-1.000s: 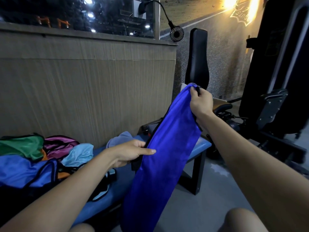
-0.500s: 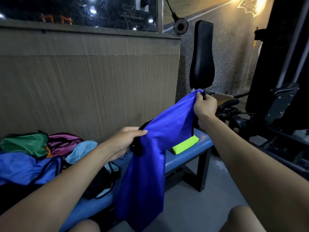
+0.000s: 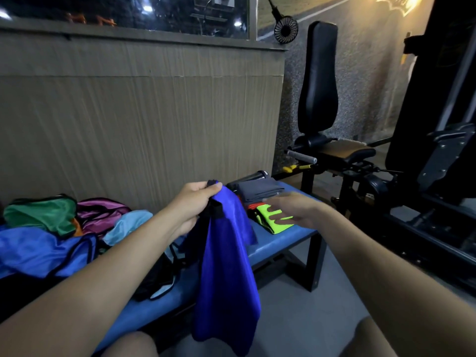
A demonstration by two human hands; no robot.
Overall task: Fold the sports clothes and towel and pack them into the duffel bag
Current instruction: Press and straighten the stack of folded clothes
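Note:
My left hand pinches the top edge of a bright blue sports garment, which hangs down over the front of the blue bench. My right hand is blurred, fingers spread, above a folded neon yellow garment on the bench; it holds nothing. Behind that lies a folded grey towel. At the left end sits a heap of loose clothes: green, magenta, light blue and blue pieces. A dark bag lies under my left forearm, mostly hidden.
A wood-panelled wall runs right behind the bench. A black gym machine with an upright padded seat stands at the right, close to the bench end. A dark bottle lies behind the towel. Grey floor lies in front.
My right hand has let go of the blue garment's upper corner and dropped toward the neon yellow piece. The garment now hangs from my left hand alone. The view has tilted down.

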